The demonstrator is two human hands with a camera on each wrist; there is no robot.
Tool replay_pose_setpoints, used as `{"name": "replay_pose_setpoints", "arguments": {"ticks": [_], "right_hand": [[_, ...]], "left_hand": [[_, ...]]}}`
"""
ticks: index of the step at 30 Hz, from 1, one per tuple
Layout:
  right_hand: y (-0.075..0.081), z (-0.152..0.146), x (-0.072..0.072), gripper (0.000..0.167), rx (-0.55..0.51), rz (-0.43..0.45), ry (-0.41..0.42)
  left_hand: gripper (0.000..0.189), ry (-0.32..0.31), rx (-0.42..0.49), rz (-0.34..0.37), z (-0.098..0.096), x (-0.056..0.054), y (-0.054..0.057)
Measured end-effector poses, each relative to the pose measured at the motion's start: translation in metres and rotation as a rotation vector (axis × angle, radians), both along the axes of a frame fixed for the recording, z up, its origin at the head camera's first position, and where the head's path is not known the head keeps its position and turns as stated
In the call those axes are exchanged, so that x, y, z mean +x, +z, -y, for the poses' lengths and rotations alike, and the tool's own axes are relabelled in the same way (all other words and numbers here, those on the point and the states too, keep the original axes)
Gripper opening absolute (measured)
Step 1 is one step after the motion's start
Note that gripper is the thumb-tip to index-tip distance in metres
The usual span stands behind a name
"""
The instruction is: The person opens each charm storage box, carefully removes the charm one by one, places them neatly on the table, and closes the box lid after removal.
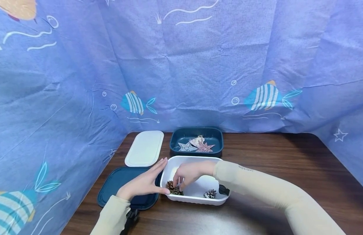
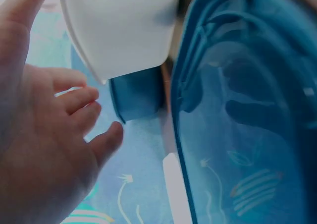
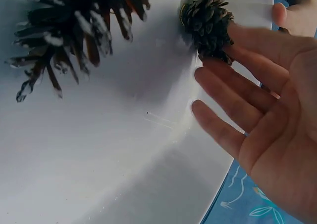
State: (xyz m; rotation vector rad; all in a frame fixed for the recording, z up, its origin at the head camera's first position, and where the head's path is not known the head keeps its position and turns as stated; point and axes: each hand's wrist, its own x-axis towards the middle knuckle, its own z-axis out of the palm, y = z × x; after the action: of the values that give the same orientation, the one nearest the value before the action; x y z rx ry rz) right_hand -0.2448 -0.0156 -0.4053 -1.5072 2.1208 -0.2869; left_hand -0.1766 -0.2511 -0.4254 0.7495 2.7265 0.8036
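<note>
A white box (image 1: 196, 199) stands in front of me in the head view. My right hand (image 1: 190, 173) reaches into its left front corner and pinches a brown pine cone (image 3: 208, 23) with its fingertips; the thumb's contact is partly hidden. Another pine cone (image 1: 210, 194), with white-tipped scales, lies towards the box's front right and looms large in the right wrist view. My left hand (image 1: 146, 182) has its fingers spread at the box's left end, the thumb by the front left corner. In the left wrist view its fingers are loose and hold nothing.
Behind the white box is a dark blue box (image 1: 173, 147) with star ornaments (image 1: 205, 147) and a pale ornament (image 1: 197, 141). A white lid (image 1: 144, 148) and a dark blue lid (image 1: 115, 184) lie to the left on the wooden table (image 1: 272, 156). Fish-patterned cloth (image 1: 193, 71) hangs around.
</note>
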Motion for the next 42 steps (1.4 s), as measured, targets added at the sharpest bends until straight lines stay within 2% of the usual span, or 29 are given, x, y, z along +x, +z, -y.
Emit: {"name": "replay_pose_setpoints", "arguments": {"ticks": [4, 8, 18, 26, 31, 42], "right_hand": [[-0.001, 0.000, 0.003, 0.027, 0.022, -0.009, 0.029], [-0.003, 0.001, 0.007, 0.026, 0.026, -0.044, 0.075], [0.001, 0.004, 0.009, 0.024, 0.033, -0.038, 0.053], [0.003, 0.004, 0.011, 0.025, 0.058, -0.086, 0.065], [0.007, -0.003, 0.007, 0.023, 0.035, -0.069, 0.045], [0.025, -0.029, -0.009, 0.017, -0.029, -0.056, -0.071]], "left_hand": [[0.115, -0.011, -0.003, 0.061, -0.002, -0.004, 0.002], [0.115, -0.019, 0.003, 0.094, -0.004, -0.007, 0.004], [0.113, -0.028, 0.020, 0.109, -0.004, -0.010, 0.003], [0.111, -0.024, 0.024, 0.123, -0.003, -0.010, 0.002], [0.112, -0.022, 0.025, 0.115, -0.004, -0.012, 0.003], [0.112, -0.016, 0.029, 0.118, -0.005, -0.012, 0.001]]}}
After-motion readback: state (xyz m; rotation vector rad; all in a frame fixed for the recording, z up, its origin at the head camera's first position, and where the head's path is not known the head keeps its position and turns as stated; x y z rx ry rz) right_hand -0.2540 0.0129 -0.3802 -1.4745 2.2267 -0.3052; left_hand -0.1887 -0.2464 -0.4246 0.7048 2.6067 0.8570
